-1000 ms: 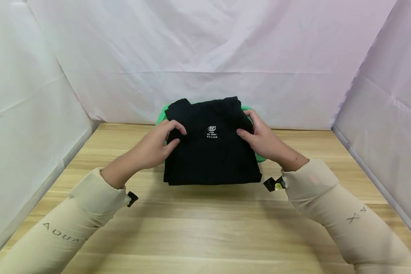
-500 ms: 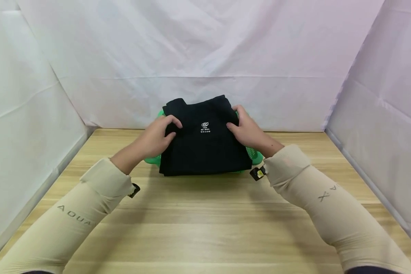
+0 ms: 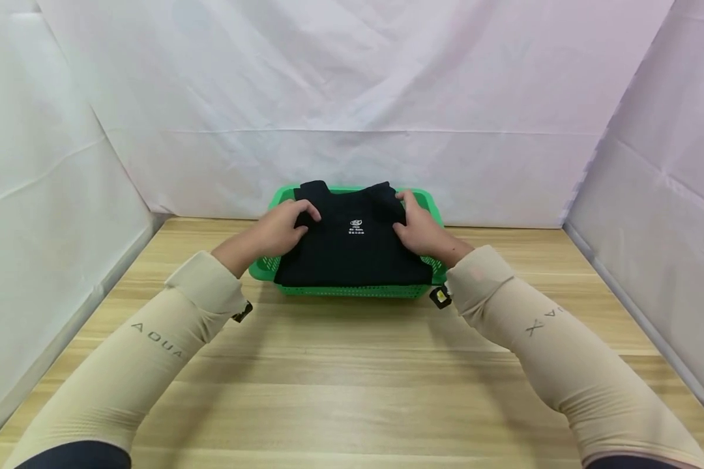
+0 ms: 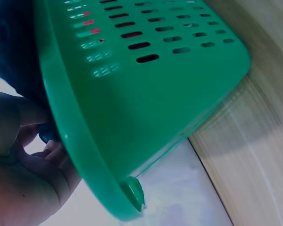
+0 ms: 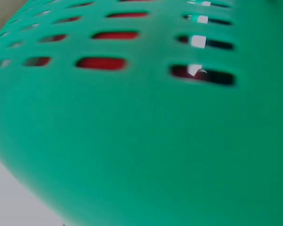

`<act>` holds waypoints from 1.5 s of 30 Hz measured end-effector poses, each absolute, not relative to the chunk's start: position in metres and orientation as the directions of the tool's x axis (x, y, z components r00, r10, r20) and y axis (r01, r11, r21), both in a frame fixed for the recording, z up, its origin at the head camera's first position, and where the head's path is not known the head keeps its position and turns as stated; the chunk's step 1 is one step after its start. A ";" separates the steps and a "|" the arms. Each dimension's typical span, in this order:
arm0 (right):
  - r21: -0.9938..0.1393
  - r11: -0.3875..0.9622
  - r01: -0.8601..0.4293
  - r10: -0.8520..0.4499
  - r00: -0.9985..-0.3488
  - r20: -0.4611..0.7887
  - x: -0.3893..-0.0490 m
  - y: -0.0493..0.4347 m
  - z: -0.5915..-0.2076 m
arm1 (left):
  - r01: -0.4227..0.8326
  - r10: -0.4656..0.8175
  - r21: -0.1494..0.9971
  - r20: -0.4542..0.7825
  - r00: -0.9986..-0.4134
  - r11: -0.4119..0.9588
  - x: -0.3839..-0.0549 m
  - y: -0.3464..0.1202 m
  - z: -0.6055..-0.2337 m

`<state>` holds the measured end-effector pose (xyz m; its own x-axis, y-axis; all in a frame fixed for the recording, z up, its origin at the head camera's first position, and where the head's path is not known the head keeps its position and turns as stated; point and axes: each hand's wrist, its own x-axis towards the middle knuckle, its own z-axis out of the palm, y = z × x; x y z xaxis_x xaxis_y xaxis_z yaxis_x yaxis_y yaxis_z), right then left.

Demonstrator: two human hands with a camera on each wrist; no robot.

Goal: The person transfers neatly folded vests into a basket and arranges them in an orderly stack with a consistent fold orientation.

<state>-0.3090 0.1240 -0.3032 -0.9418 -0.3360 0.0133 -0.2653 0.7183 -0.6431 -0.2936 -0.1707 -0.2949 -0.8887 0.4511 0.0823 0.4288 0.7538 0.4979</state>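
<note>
A folded black T-shirt (image 3: 352,257) with a small white print lies over the top of a green plastic basket (image 3: 352,292) in the head view. My left hand (image 3: 280,228) pinches the shirt's left side between thumb and fingers. On the opposite side, my right hand (image 3: 418,228) grips its right edge. The shirt's front edge reaches the basket's front rim. In the left wrist view, the left hand (image 4: 35,174) is beside the basket rim with dark cloth at its fingertips. Only the slotted green basket wall (image 5: 113,132) fills the right wrist view; that hand is hidden there.
Something red (image 5: 101,63) shows through the basket's slots. The basket stands on a wood-grain table (image 3: 340,384), close to a white cloth backdrop (image 3: 352,78). White cloth walls (image 3: 35,156) rise on both sides.
Both hands have lowered the shirt onto the basket. More of the basket's rim and front wall now shows. Both hands keep their hold.
</note>
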 end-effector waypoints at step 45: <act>-0.355 0.876 -0.325 -0.377 -0.922 -0.085 -0.319 0.117 -0.323 | 0.273 0.333 0.456 -0.055 -0.941 0.847 -0.310 -0.161 -0.326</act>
<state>-0.3188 0.1174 -0.3234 -0.9223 -0.3769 -0.0854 -0.3253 0.8764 -0.3551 -0.3102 -0.1614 -0.3262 -0.9413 0.3329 -0.0552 0.2729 0.8472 0.4558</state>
